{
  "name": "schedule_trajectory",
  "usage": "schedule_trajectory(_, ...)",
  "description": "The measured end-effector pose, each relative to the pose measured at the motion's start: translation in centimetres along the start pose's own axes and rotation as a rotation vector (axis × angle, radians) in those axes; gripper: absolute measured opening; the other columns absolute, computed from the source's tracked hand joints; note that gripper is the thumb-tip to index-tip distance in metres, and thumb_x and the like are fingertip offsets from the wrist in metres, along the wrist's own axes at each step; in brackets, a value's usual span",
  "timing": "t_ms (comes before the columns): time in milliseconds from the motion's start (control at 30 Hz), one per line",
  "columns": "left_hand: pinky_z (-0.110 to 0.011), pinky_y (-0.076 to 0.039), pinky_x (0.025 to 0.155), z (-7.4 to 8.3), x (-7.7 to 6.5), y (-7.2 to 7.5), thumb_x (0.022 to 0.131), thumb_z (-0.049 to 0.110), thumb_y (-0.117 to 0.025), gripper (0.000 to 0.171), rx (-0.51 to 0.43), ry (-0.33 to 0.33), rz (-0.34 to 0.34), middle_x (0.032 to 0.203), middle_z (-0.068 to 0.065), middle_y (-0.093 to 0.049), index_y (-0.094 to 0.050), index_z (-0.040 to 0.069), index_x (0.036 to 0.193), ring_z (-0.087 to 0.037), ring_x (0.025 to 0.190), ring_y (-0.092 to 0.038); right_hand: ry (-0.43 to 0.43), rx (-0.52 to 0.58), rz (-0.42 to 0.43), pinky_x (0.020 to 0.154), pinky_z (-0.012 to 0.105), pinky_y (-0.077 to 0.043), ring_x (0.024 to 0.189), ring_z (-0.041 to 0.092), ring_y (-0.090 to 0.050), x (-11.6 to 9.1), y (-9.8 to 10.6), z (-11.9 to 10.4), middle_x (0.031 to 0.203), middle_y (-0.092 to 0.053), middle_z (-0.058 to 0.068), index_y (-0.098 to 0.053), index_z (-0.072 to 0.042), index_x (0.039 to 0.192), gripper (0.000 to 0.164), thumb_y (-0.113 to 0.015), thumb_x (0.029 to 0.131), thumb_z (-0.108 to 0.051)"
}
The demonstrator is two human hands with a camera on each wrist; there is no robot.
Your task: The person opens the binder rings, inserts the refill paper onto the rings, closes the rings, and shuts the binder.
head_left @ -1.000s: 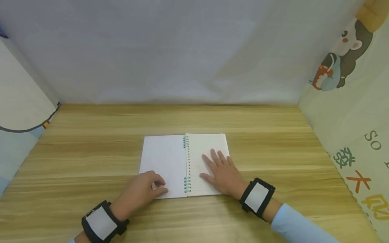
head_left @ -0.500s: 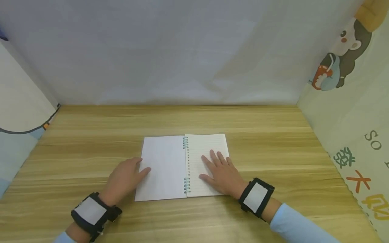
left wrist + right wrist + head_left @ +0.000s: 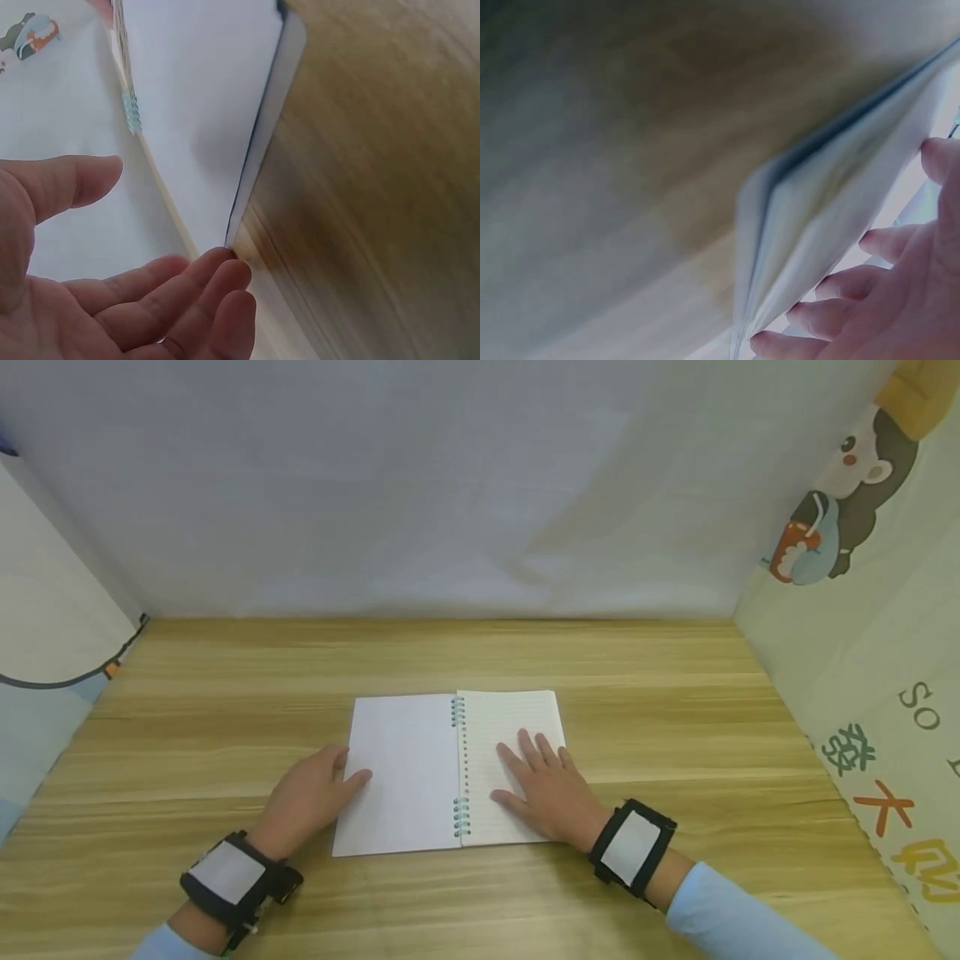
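Observation:
A spiral notebook (image 3: pixel 405 752) lies open on the wooden table, its plain white side at left and a lined page (image 3: pixel 491 718) at right. Teal coils (image 3: pixel 461 818) join the halves. My left hand (image 3: pixel 306 797) is at the notebook's left edge; its thumb reaches over the white side. In the left wrist view the thumb stands apart from the fingers (image 3: pixel 217 281), which touch the edge near a corner. My right hand (image 3: pixel 558 797) rests with spread fingers on the lined page. In the right wrist view its fingertips (image 3: pixel 810 311) touch the paper above the stacked sheets.
The wooden table (image 3: pixel 637 693) extends around the notebook. A pale cloth backdrop (image 3: pixel 420 485) hangs behind it. At right is a printed sheet (image 3: pixel 840 652) with a cartoon figure and lettering. Each wrist wears a black strap (image 3: pixel 633 852) with a white panel.
My left hand has moved left and away from me, from over the lower white side to the notebook's left edge, its thumb and fingers spreading. The right hand stays put.

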State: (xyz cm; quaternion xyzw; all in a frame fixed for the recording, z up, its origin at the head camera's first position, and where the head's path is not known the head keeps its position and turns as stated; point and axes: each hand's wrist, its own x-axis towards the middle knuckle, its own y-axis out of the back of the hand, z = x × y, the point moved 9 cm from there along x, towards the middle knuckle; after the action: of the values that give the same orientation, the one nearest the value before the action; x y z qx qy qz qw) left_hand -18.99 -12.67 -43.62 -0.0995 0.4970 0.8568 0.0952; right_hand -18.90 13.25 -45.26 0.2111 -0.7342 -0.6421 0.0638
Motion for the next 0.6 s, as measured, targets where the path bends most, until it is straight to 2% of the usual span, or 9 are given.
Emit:
schedule_trajectory(67, -0.052, -0.044, 0.091, 0.2, -0.1, 0.0, 0.092, 0.032, -0.054, 0.055, 0.002, -0.027, 0.014, 0.124, -0.028, -0.055, -0.046, -0.007, 0.13, -0.042, 0.114, -0.052, 0.001, -0.001, 0.003, 0.112, 0.057, -0.018, 0.142, 0.037, -0.019, 0.0, 0.1, 0.0, 0.154, -0.022, 0.016, -0.03, -0.017, 0.147, 0.066, -0.04, 0.094, -0.055)
schedule_trajectory(133, -0.053, -0.043, 0.093, 0.9, -0.3, -0.1, 0.091, 0.03, -0.057, 0.05, 0.021, -0.086, 0.034, 0.123, -0.026, -0.057, -0.052, -0.005, 0.126, -0.041, 0.115, -0.052, 0.002, -0.006, 0.003, 0.112, 0.057, -0.018, 0.142, 0.037, -0.019, 0.0, 0.1, 0.0, 0.154, -0.022, 0.016, -0.03, -0.017, 0.147, 0.066, -0.04, 0.094, -0.055)
schedule_trajectory(300, -0.051, -0.043, 0.094, 4.0, -1.7, -1.5, 0.084, 0.036, -0.067, 0.045, 0.112, -0.252, 0.057, 0.115, -0.017, -0.064, -0.063, 0.003, 0.115, -0.035, 0.111, -0.057, 0.001, -0.011, 0.006, 0.112, 0.057, -0.018, 0.142, 0.037, -0.019, 0.0, 0.3, 0.0, 0.154, -0.022, 0.016, -0.03, -0.017, 0.147, 0.066, -0.04, 0.094, -0.055)
schedule_trajectory(467, -0.047, -0.046, 0.089, 6.8, -2.9, -3.7, 0.076, 0.048, -0.072, 0.053, 0.175, -0.314, 0.022, 0.113, -0.007, -0.065, -0.065, 0.011, 0.112, -0.027, 0.107, -0.058, -0.007, 0.006, 0.005, 0.112, 0.057, -0.018, 0.142, 0.037, -0.019, -0.1, 0.5, 0.0, 0.154, -0.022, 0.017, -0.031, -0.017, 0.147, 0.065, -0.041, 0.094, -0.054)
schedule_trajectory(600, -0.044, -0.045, 0.084, 8.2, -3.3, -4.8, 0.072, 0.052, -0.073, 0.058, 0.25, -0.355, 0.002, 0.114, -0.005, -0.063, -0.064, 0.012, 0.113, -0.025, 0.105, -0.056, -0.01, 0.006, 0.0, 0.112, 0.057, -0.018, 0.143, 0.037, -0.019, -0.1, 0.4, 0.0, 0.154, -0.022, 0.016, -0.031, -0.017, 0.147, 0.065, -0.041, 0.094, -0.054)
